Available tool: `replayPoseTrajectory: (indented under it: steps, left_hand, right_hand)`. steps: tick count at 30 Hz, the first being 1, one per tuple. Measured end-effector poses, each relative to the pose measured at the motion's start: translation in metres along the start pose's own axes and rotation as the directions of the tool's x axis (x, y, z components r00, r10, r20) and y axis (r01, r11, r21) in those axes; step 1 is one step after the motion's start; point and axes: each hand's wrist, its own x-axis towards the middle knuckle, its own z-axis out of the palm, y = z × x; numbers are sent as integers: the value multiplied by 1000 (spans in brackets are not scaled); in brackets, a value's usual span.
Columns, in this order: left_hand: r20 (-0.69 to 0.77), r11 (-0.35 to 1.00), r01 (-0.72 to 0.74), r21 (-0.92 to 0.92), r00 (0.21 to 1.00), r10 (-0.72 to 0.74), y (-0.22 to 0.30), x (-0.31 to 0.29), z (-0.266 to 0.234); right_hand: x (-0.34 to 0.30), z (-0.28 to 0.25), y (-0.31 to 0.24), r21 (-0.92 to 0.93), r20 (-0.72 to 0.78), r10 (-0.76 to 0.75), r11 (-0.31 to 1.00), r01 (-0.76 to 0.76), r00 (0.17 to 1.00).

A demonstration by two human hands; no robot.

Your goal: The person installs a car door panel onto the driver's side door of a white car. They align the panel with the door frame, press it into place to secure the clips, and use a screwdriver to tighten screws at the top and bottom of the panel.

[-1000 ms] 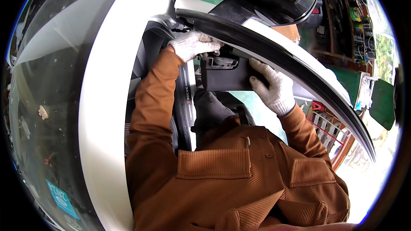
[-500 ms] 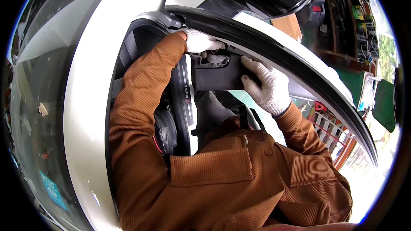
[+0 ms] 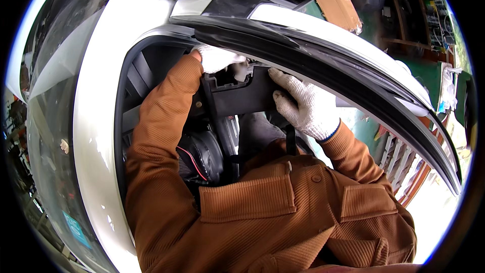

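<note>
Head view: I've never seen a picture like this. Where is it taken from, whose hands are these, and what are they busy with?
No machine is at work here: these are a person's own hands. The camera sits on that person's head and looks down; its very wide lens bends straight edges. The brown ribbed jacket below is theirs.

The left hand, gloved in white knit, reaches to the cut-out in a black plastic panel. The right hand, gloved alike, lies against the panel's right end; how firmly it grips, I cannot tell. Above them runs an open white car door with black edging, and beyond it sits a brown cardboard box.
</note>
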Motion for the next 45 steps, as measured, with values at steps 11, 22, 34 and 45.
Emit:
replayPoseTrajectory:
  steps: [11,22,34,45]
  left_hand:
    - [-104,982,-123,-143,989,109,2,-14,3]
    - [-133,964,-240,114,958,254,-5,-14,6]
    - [-194,949,-279,144,933,303,-8,-8,10]
    - [-231,969,-197,148,946,228,-8,-10,13]
  right_hand:
    - [-10,2,5,61,3,27,998,-27,1000]
    - [-12,4,3,101,-41,34,994,-29,999]
    - [43,-7,14,157,335,14,985,-70,942]
    - [83,52,83,497,617,-132,830,-254,776]
